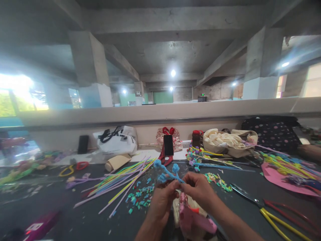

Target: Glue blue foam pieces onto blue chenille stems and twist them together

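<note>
Near the bottom centre, my left hand (164,198) and my right hand (198,189) meet, both with fingers closed on a blue fuzzy-stem piece (168,172). The piece branches upward into stems with round blue tufts at their ends. My fingertips pinch its lower part, where the hands partly hide it. Just below the hands is a pink glue gun (189,217), lying over a pale object whose shape is partly covered.
Loose coloured stems (125,187) and cut bits (141,197) lie left of my hands. Scissors (260,204) lie at right, near a pink sheet (283,179). Behind stand a phone (168,145), a white bag (116,140) and a cloth-filled basket (229,142). Another person's arm (311,152) shows far right.
</note>
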The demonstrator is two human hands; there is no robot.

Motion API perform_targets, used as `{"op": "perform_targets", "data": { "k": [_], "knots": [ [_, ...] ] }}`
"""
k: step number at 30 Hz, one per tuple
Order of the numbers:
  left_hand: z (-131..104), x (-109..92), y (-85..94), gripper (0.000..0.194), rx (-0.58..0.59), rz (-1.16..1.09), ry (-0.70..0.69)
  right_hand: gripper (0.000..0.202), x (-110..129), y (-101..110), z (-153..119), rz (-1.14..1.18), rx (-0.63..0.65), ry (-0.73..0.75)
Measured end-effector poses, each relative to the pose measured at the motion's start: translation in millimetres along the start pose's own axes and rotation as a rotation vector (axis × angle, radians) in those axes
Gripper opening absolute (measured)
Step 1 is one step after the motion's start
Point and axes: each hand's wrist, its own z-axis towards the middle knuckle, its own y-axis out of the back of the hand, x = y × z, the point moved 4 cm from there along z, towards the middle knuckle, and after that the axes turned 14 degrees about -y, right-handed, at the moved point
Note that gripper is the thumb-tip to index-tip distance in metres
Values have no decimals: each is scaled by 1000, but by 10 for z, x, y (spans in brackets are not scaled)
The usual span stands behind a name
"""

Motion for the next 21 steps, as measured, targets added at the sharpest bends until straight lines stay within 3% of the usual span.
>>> {"op": "perform_targets", "data": {
  "k": [4,10,16,18,21],
  "knots": [
    [19,3,11,14,29,63,-10,15,78,-7,-84,-158,-84,109],
    [31,18,26,14,6,67,-20,14,111,-26,-130,-192,-115,136],
    [21,30,53,23,-23,-56,94,11,113,98,-83,-231,-126,169],
    [38,4,56,25,5,-127,140,10,96,192,-44,-215,-73,150],
    [86,-21,72,26,53,-222,196,11,85,334,-2,-169,123,183]
  ]
}}
